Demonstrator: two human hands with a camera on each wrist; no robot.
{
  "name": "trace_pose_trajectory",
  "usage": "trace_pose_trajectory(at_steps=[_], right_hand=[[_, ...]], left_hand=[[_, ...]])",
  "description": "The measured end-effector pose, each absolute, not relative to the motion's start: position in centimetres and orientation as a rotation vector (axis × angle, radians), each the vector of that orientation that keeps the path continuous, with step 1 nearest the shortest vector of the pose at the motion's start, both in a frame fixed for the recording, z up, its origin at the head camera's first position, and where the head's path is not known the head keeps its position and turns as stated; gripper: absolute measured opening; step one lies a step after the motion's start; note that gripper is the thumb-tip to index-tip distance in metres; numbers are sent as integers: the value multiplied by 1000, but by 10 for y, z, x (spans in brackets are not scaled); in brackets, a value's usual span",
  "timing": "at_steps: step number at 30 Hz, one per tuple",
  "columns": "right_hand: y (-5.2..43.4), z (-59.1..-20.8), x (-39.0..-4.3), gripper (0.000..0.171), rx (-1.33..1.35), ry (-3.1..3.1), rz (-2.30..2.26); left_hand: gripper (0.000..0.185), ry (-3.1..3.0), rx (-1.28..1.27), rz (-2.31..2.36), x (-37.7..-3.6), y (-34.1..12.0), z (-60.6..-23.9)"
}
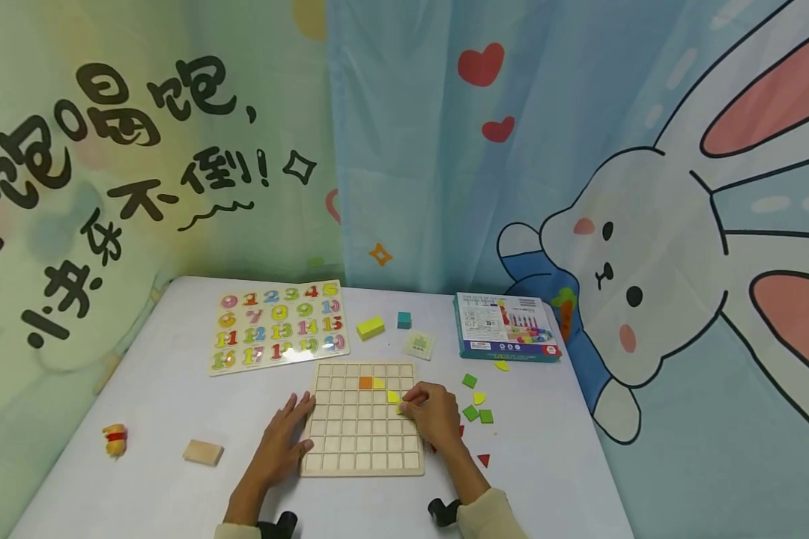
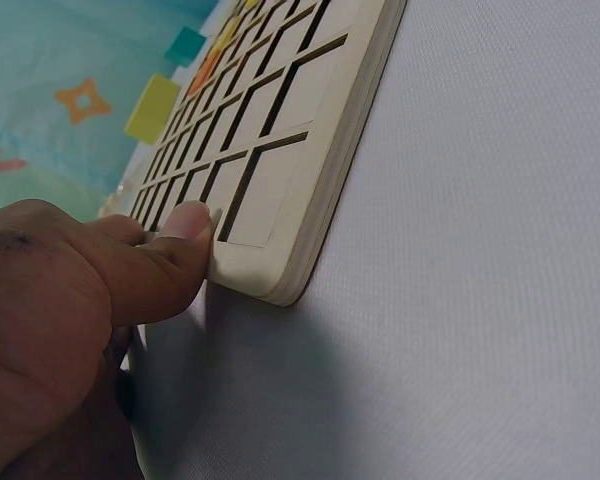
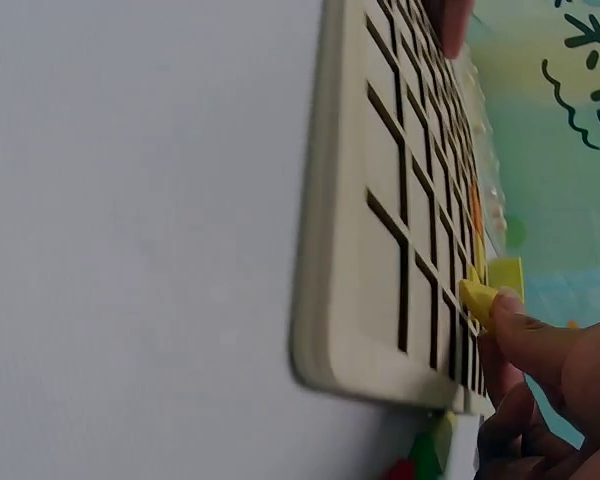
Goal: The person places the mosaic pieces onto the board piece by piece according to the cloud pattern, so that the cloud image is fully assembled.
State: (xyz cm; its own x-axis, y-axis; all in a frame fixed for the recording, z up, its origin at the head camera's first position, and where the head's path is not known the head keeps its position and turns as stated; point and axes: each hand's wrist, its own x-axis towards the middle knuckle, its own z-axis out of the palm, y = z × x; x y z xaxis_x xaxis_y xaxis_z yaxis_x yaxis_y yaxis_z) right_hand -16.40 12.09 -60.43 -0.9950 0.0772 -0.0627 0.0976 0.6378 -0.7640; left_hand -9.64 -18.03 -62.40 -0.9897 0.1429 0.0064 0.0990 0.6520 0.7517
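A square wooden grid board [image 1: 364,442] lies on the table between the two hands. My left hand [image 1: 279,442] rests against its left edge with fingers spread; in the left wrist view the thumb [image 2: 185,222] touches the rim near a corner. Over the board's right side, my right hand [image 1: 434,412] pinches a small yellow piece [image 3: 477,300] between thumb and fingertips. Its full shape is partly hidden by the fingers. An orange square [image 1: 365,383], a yellow piece [image 1: 379,383] and another yellow piece [image 1: 393,397] sit in upper grid cells.
Right of the board lie green squares [image 1: 486,416], yellow pieces [image 1: 479,398] and red triangles [image 1: 484,460]. Behind stand a number board [image 1: 279,329], a yellow block [image 1: 371,328], a teal cube [image 1: 404,320], a small card [image 1: 419,345] and a box [image 1: 508,327]. A wooden block [image 1: 203,452] and figurine [image 1: 115,440] lie left.
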Motion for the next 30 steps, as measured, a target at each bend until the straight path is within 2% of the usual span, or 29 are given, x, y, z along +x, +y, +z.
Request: trace_pose_trajectory(at_steps=[15, 24, 30], right_hand=[[102, -606, -165, 23, 87, 2904, -1156], [111, -599, -162, 14, 63, 2807, -1204], [128, -601, -161, 19, 49, 2786, -1283]], left_hand=[[78, 2783, 174, 1261, -99, -181, -629], [78, 2793, 194, 1264, -97, -181, -627], [77, 2810, 225, 1285, -96, -181, -625]])
